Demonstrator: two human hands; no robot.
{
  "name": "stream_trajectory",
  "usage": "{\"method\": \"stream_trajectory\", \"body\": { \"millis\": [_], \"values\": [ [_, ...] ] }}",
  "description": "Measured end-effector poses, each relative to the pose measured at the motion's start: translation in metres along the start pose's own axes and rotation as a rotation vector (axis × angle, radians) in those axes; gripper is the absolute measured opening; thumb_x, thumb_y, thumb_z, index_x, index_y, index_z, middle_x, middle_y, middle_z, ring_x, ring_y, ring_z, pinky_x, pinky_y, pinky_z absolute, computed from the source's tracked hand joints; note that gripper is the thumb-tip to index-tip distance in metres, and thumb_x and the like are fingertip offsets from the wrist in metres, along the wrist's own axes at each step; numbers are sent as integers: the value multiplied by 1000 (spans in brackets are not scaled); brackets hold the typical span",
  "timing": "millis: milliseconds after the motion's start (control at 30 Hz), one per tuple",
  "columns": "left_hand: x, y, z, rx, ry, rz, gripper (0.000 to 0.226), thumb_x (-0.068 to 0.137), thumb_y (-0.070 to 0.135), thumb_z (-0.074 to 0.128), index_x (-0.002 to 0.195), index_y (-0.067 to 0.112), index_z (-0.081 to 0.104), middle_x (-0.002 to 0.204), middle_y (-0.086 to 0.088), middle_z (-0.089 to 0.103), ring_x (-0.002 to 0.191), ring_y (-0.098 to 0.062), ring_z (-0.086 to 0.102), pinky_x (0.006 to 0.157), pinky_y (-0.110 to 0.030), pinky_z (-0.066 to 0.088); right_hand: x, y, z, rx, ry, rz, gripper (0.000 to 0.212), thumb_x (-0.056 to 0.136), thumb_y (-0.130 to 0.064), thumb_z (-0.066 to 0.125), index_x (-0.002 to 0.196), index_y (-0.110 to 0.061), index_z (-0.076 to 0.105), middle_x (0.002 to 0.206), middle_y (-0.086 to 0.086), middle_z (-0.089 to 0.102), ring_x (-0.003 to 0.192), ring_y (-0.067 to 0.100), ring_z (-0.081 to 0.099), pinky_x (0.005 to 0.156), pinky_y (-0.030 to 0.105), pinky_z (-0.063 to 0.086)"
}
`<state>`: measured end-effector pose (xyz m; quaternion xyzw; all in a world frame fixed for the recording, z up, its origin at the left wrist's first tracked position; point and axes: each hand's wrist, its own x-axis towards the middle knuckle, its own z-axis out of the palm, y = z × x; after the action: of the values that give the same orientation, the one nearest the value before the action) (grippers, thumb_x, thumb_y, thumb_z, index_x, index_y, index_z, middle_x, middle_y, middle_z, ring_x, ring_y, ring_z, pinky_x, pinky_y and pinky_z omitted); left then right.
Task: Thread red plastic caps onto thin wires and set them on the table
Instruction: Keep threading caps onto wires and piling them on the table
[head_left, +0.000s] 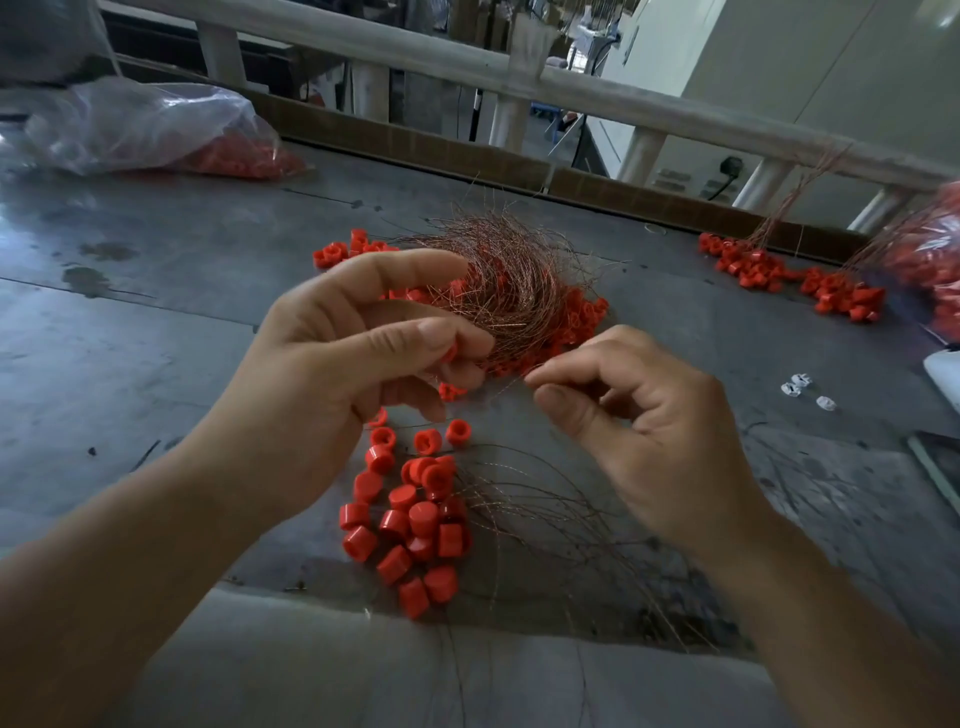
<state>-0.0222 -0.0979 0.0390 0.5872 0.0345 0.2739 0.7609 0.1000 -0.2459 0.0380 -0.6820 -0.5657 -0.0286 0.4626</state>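
My left hand (343, 358) pinches a red cap (450, 353) between thumb and fingers, beside a bundle of thin copper wires (511, 291) fanning up and away. My right hand (639, 415) pinches the end of one thin wire (511, 382) between thumb and forefinger, its tip close to the cap. Beneath my hands a cluster of red caps threaded on wires (410, 519) lies on the grey table (156, 338), their wires trailing right. Loose red caps (576, 317) are heaped under the wire bundle.
A clear plastic bag of red caps (156, 130) lies at the back left. More threaded caps (789, 275) and another bag (935, 260) sit at the right. Small white pieces (802, 387) lie to the right. A brown raised edge (519, 166) bounds the table's far side.
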Motion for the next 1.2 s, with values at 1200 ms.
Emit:
{"method": "stream_trajectory", "body": {
  "millis": [1200],
  "values": [
    [33,-35,-47,1433,217,-94,19,82,14,65,101,16,68,92,-2,50,85,-20,49,72,-27,32,4,8,-12,-285,-343,272,54,63,-69,40,75,-24,67,72,-11,58,73,1,53,65,13,43]
  ]
}}
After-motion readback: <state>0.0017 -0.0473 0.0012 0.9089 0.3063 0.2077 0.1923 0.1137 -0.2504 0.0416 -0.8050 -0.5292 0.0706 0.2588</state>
